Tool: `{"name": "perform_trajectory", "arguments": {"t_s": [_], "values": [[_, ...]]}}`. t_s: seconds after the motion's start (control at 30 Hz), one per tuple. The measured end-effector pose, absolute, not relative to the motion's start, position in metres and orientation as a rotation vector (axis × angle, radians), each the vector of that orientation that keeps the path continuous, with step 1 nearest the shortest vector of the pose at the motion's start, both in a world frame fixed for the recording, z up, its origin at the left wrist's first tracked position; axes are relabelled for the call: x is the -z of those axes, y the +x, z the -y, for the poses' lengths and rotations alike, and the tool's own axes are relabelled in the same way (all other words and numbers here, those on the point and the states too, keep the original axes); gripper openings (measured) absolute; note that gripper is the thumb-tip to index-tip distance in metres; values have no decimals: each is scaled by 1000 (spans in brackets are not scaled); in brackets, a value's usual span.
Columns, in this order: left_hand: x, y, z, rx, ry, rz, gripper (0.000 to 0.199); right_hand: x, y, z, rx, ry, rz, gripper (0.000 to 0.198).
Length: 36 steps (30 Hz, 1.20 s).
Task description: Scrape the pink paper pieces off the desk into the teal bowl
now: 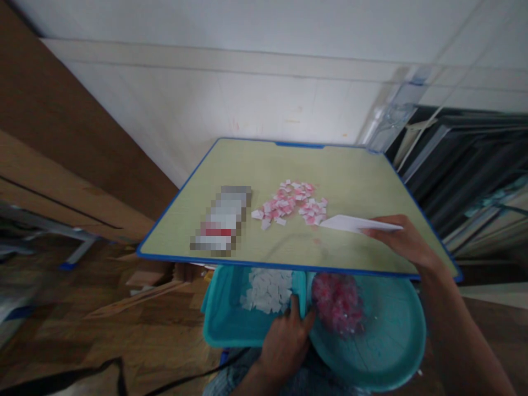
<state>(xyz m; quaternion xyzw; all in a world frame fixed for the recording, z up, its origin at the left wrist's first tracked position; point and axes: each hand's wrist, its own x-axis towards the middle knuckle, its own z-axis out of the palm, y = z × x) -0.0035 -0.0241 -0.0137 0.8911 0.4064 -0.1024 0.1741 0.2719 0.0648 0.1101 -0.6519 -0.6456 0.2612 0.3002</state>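
Note:
My right hand pinches a stiff white flat piece, perhaps folded paper or card, above the right part of the small table. The piece's pointed left end meets the edge of a loose heap of small pink-and-white pieces on the tabletop. Below the table's front edge, my left hand grips the right rim of a rectangular teal tub. Small white flat pieces lie in that tub. Beside it, a round teal basin holds a clear bag of pinkish-red pieces, partly under the table edge.
A phone-like rectangular object, blurred by pixels, lies on the table's left half. Behind the table is a white wall, with a clear plastic bottle at the back right corner. Dark flat panels stand to the right; brown wooden furniture is left.

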Motion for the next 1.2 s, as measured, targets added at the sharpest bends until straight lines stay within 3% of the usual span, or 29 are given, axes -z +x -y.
{"name": "perform_trajectory", "arguments": {"t_s": [0.3,0.53,0.8,1.2], "values": [[11,-4,25,336,2518,-1171,55,-103,252,-82,-782,-1597,1858,33],[12,-3,26,295,2527,-1178,55,-113,253,-78,-1079,-1302,1997,34],[12,-4,25,301,2522,-1174,56,-108,243,-94,-1026,-1304,1954,29],[8,-4,24,367,2475,-1168,51,-115,238,-111,-1487,-970,2078,26]]}}
